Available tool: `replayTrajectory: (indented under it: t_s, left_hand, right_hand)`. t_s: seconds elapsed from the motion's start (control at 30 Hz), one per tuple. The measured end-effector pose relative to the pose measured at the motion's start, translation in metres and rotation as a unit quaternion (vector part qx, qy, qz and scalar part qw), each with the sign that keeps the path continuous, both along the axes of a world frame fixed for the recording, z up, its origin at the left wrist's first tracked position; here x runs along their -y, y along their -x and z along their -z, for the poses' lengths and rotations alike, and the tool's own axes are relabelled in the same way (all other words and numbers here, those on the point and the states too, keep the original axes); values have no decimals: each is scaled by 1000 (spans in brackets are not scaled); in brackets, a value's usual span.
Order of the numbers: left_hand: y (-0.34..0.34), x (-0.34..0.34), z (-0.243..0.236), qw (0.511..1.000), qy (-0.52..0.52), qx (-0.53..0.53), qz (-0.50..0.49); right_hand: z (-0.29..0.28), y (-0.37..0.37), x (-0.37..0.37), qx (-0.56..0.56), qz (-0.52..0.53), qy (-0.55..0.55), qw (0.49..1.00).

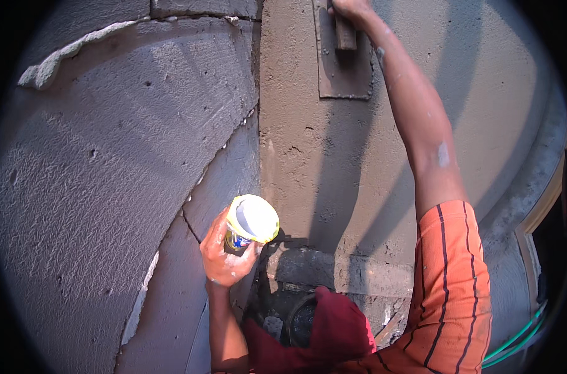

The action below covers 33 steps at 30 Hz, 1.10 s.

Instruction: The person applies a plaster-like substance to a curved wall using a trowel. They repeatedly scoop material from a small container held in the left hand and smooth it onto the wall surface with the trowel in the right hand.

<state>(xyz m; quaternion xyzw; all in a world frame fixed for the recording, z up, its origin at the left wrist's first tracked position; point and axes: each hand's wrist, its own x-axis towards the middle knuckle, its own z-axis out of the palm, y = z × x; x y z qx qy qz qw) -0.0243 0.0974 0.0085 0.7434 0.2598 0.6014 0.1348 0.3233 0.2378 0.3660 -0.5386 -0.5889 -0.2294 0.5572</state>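
Observation:
My left hand is closed around a small plastic tub. The tub has a yellow rim, a white inside and a printed side, and its open mouth faces up toward me. At the top edge my right hand grips the handle of a plastering float, partly cut off by the frame. The float's flat rectangular plate lies against the damp grey-brown plaster wall, and its rim carries bits of mortar.
On the left, a rough grey wall meets the plastered one in a corner. Below are a ledge, a dark round bucket and dark red cloth. Green cables and a curved frame edge stand at the right.

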Motion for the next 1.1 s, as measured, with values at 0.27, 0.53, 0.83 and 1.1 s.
replayTrajectory:
  t_s: [0.27, 0.53, 0.83, 1.1]
  left_hand:
    - [1, -1, 4, 998, -37, -46, -11]
    - [-14, -8, 4, 1000, -3, 9, 23]
    - [-2, -3, 2, 999, 5, 21, 42]
    - [-2, 0, 6, 999, -14, 15, 30]
  right_hand:
    - [37, -2, -5, 32, 9, 48, 998]
    - [392, 60, 9, -180, 29, 171, 968]
    - [48, 77, -14, -126, -62, -9, 990]
    - [89, 79, -49, -39, -24, -66, 997]
